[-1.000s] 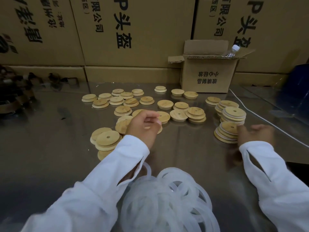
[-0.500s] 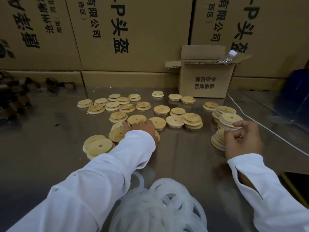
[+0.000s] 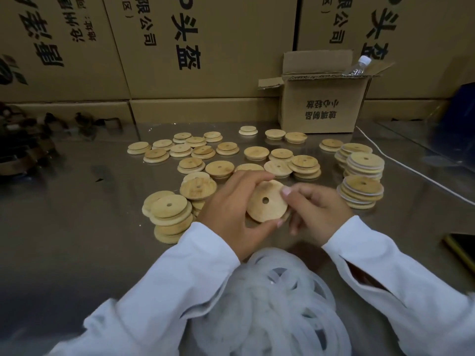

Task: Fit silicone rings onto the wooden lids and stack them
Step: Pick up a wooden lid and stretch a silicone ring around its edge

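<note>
A wall of big cardboard cartons (image 3: 205,47) with black printed characters stands at the back. In front of them lies the shiny metal counter (image 3: 64,240), which carries all the rest. At the near edge, between the two white sleeves (image 3: 159,291), there is a heap of translucent white silicone rings (image 3: 277,309), lying one over another. At the back right a small cardboard box (image 3: 321,106) stands with its flaps open, and a clear plastic bottle (image 3: 358,65) with a white cap sticks out of it.

Many loose wooden lids (image 3: 221,169) are spread over the middle of the counter, most of them single, some overlapping. To the left of the hands there is a low pile of lids (image 3: 169,211). To the right there are ringed stacks (image 3: 362,191), where white edges show between the wood.

The left hand (image 3: 231,214) and the right hand (image 3: 318,211) meet above the counter, just behind the ring heap. Between them they hold one wooden lid (image 3: 267,201), tilted toward the camera, with its centre hole showing. The left fingers curl over its upper rim and the thumb supports the lower rim. The right thumb presses on the right rim, and the other right fingers are curled behind it.

A thin white cable (image 3: 411,170) runs across the counter on the right.
</note>
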{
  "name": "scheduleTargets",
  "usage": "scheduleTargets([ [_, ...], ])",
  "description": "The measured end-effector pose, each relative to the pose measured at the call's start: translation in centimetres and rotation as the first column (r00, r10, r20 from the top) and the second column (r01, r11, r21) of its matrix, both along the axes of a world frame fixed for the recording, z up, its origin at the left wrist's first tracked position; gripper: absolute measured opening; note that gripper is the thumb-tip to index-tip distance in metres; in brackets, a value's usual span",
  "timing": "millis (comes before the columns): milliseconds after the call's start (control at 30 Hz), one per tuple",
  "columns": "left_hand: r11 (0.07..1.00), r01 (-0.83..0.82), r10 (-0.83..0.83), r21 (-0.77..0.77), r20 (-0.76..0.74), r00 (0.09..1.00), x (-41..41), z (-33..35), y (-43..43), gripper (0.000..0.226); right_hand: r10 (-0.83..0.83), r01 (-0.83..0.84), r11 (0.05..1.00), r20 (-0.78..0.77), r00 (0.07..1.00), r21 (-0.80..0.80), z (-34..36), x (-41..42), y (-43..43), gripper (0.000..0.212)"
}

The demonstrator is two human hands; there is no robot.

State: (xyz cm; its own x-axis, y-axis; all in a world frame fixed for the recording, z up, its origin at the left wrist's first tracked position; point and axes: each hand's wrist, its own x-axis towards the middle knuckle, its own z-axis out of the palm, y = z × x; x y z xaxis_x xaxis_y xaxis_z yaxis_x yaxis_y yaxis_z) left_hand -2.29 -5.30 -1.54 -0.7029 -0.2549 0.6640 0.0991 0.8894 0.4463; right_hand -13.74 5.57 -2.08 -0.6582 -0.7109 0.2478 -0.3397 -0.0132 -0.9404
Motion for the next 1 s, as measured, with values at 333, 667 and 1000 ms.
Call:
scheduleTargets([
  [333, 0.475, 0.147, -0.244, 0.868, -0.030, 0.969, 0.2, -0.9, -1.8, 0.039, 0.154, -0.154, 0.987, 0.008, 0.988, -0.054, -0.6, 0.9, -0.4, 0.027],
  [667, 0.216, 0.212, -0.206, 0.953, -0.168, 0.964, 0.2, -1.1, -2.8, 0.018, 0.236, -0.025, 0.891, -0.416, 0.878, 0.453, -1.0, 0.3, 0.7, 0.011],
  [1000, 0.022, 0.291, -0.222, 0.956, -0.279, 0.934, -0.1, -1.8, -2.8, 0.022, 0.269, -0.133, 0.908, -0.312, 0.911, 0.396, -0.9, 0.4, 0.6, 0.021],
])
